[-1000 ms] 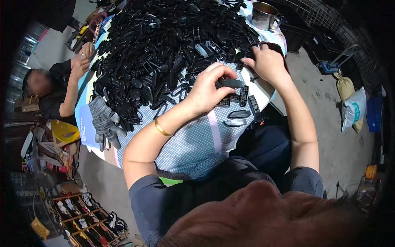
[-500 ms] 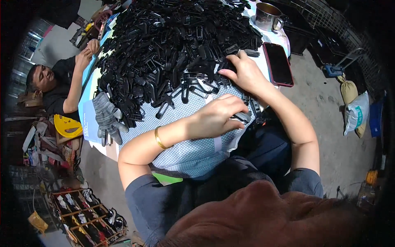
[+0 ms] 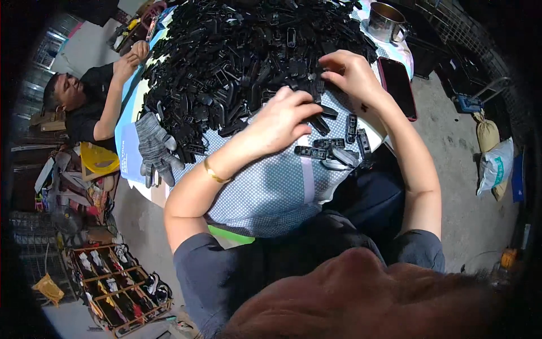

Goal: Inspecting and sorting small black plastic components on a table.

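A big heap of small black plastic clips [image 3: 226, 68] covers the far part of the table. My left hand [image 3: 282, 120], with a gold bangle on its wrist, is at the near edge of the heap. Its thumb and fingers are apart and no piece shows between them. To the right, my right hand [image 3: 355, 78] reaches over the heap's right side, thumb and forefinger apart; the fingertips partly overlap the dark pieces. Several separate black clips [image 3: 320, 143] lie at the right front of the table, with greyish shiny pieces [image 3: 341, 159] among them.
A patterned cloth [image 3: 254, 186] covers the near table. A grey knit glove [image 3: 153, 141] lies left, a phone [image 3: 397, 85] and metal mug [image 3: 385, 24] right. Across the left edge sits another person [image 3: 84, 107], hands raised. Sacks [image 3: 497, 164] stand on the floor.
My left hand has let go of the greyish pieces, which now lie at the right front, and moved up and left to the heap. My right hand has shifted slightly away and right.
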### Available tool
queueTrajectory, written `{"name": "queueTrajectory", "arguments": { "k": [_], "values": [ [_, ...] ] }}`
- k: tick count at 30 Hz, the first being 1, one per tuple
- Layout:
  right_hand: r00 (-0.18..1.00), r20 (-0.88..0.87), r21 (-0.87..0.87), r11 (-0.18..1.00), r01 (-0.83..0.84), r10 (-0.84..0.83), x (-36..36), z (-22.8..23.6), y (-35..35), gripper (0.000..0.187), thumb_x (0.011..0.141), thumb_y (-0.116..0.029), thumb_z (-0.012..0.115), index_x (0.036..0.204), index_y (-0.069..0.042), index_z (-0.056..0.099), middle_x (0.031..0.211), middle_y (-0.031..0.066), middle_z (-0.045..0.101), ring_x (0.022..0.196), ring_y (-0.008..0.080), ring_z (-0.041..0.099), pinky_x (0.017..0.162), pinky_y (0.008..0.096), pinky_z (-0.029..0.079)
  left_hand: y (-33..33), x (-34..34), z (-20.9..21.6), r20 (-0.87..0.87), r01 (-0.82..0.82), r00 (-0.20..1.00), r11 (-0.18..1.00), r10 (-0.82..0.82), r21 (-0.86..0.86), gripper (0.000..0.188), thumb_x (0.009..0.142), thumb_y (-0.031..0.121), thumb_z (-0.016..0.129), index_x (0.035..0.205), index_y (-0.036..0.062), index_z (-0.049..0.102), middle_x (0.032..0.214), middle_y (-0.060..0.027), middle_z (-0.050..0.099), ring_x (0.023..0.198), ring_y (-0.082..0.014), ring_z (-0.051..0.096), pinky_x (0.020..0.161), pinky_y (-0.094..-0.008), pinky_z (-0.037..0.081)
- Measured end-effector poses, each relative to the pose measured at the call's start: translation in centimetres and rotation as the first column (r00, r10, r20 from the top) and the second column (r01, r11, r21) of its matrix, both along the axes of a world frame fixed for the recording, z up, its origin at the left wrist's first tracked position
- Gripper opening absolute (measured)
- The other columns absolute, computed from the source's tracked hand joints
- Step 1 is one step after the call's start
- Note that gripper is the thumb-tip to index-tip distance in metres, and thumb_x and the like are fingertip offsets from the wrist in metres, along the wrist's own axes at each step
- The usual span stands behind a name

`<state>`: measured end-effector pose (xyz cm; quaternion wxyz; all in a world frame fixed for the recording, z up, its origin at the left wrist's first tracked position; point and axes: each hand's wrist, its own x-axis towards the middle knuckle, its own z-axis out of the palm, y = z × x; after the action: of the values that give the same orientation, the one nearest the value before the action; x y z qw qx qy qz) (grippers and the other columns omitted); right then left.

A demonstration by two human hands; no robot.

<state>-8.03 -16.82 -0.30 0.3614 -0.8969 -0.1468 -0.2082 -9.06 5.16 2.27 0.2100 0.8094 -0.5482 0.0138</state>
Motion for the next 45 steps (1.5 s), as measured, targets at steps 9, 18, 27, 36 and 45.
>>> {"name": "queueTrajectory", "arguments": {
  "k": [9,18,27,36,45],
  "values": [
    [0.991,0.097,-0.065,0.994,-0.086,0.092,0.5,1.4,1.0,0.017,0.075,-0.016,0.063,0.088,-0.004,0.065,0.084,0.0123,0.064,0.077,0.0261,0.063,0.069,0.033,0.05,-1.8,-0.1,-2.8,0.487,0.106,0.868,0.994,-0.096,0.006,0.014,0.068,0.015,0.062,0.077,0.0056,0.056,0.08,-0.0051,0.053,0.083,-0.0219,0.048,0.072,-0.033,0.038],
    [0.992,0.105,-0.349,0.932,0.1,-0.068,6.4,0.6,6.4,0.02,0.068,-0.021,0.06,0.077,-0.004,0.062,0.077,0.0151,0.062,0.079,0.0323,0.06,0.066,0.0403,0.048,0.3,1.9,0.8,-0.397,-0.424,0.883,0.787,0.249,-0.448,0.029,0.08,0.009,0.055,0.109,0.0053,0.057,0.065,-0.0006,0.053,0.055,-0.0042,0.043,0.053,-0.0192,0.039],
    [1.0,0.01,-0.074,0.997,0.023,-0.022,6.5,0.8,5.0,0.019,0.066,-0.021,0.067,0.075,-0.006,0.064,0.07,0.0113,0.062,0.065,0.0242,0.061,0.06,0.0332,0.047,1.1,4.0,0.0,-0.942,-0.536,0.175,0.774,-0.288,-0.336,0.026,0.091,0.019,0.049,0.111,0.0041,0.055,0.063,0.0027,0.048,0.051,-0.0045,0.044,0.047,-0.0161,0.036],
    [0.971,-0.035,0.83,0.548,-0.103,0.236,0.3,2.3,3.0,0.038,0.078,-0.012,0.065,0.111,0.001,0.052,0.09,0.0076,0.061,0.076,0.0123,0.059,0.072,0.0229,0.049,-0.2,3.2,-1.5,-0.903,-0.431,0.301,0.801,-0.308,-0.416,0.032,0.085,0.012,0.056,0.116,0.004,0.051,0.068,0.0039,0.05,0.055,-0.0042,0.046,0.052,-0.0161,0.038],
    [0.989,0.107,0.423,0.895,-0.141,0.105,-2.9,1.2,4.8,0.027,0.074,-0.003,0.064,0.1,0.002,0.06,0.095,0.0083,0.059,0.083,0.0133,0.06,0.073,0.0233,0.049,-0.6,2.0,-1.4,-0.791,-0.561,0.599,0.637,-0.128,-0.528,0.029,0.079,0.004,0.062,0.107,-0.0021,0.058,0.097,-0.0065,0.062,0.085,-0.0114,0.058,0.076,-0.0226,0.047]
  ]
}}
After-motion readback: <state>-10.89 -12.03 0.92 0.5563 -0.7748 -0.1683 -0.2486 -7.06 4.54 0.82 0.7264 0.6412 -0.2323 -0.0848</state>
